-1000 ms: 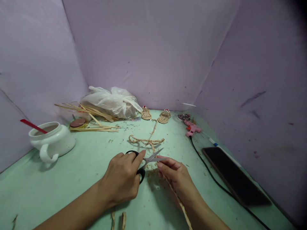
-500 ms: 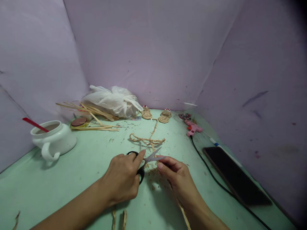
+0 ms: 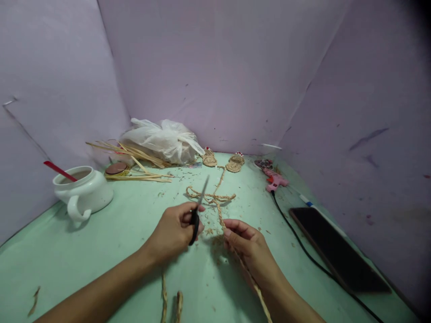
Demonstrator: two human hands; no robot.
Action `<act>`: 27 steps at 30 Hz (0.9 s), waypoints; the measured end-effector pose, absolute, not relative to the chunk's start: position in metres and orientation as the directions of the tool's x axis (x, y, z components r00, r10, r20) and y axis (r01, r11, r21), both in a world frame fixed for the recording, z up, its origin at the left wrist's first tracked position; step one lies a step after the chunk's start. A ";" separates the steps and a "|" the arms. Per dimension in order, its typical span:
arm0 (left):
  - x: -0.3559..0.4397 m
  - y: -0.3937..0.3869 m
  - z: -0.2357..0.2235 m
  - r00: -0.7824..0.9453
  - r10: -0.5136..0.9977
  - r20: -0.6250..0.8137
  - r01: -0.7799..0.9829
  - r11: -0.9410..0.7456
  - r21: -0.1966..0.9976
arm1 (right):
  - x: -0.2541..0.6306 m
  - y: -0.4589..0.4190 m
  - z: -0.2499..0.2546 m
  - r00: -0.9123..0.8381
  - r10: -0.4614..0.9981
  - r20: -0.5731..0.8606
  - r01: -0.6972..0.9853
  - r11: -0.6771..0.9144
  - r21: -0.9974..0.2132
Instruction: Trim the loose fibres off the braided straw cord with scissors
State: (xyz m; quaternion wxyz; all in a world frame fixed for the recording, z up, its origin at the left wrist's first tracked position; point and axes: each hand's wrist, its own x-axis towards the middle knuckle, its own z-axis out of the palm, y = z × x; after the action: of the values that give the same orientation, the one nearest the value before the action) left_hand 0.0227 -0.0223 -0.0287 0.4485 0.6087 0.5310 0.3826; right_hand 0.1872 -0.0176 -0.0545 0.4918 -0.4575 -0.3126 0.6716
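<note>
My left hand is closed around the black handle of a pair of scissors, whose blades point up and away from me. Just to the right, my right hand pinches a braided straw cord between thumb and fingers. That cord runs from under my palm toward me, and beyond my fingertips it leads to a looped part lying on the table. Farther back, its thin end reaches toward a pair of small woven sandals with red and white trim.
A white pot with a red stick stands left. Straw strips and a white plastic bag lie behind. On the right are a pink glue gun, its black cord and a phone. Cord pieces lie at the front.
My left hand has drawn the scissors back from the braided cord and turned them upward; the spread blades now look closed. My right hand keeps its pinch. The view has shifted slightly.
</note>
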 end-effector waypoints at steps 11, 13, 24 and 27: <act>0.038 -0.031 -0.028 0.127 0.983 -0.134 -0.136 0.151 0.979 | 0.180 -0.028 -0.052 -0.364 0.883 -0.296 -0.349 -0.424 -0.836; 0.041 -0.034 -0.030 0.183 0.973 -0.144 -0.136 0.170 0.976 | 0.181 -0.027 -0.048 -0.482 0.842 -0.243 -0.442 -0.473 -0.762; 0.048 -0.033 -0.048 0.066 0.983 -0.169 -0.128 0.176 0.976 | 0.186 -0.023 -0.055 -0.339 0.928 -0.152 -0.483 -0.310 -0.819; 0.049 -0.033 -0.054 0.092 0.982 -0.163 -0.100 0.172 0.980 | 0.184 -0.024 -0.055 -0.308 0.940 -0.147 -0.474 -0.285 -0.833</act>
State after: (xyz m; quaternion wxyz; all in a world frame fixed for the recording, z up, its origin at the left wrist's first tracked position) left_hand 0.0495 -0.0334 -0.0538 0.5868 0.4488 0.4915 0.4611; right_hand 0.1835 -0.0236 -0.0550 0.4849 -0.3331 -0.3496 0.7292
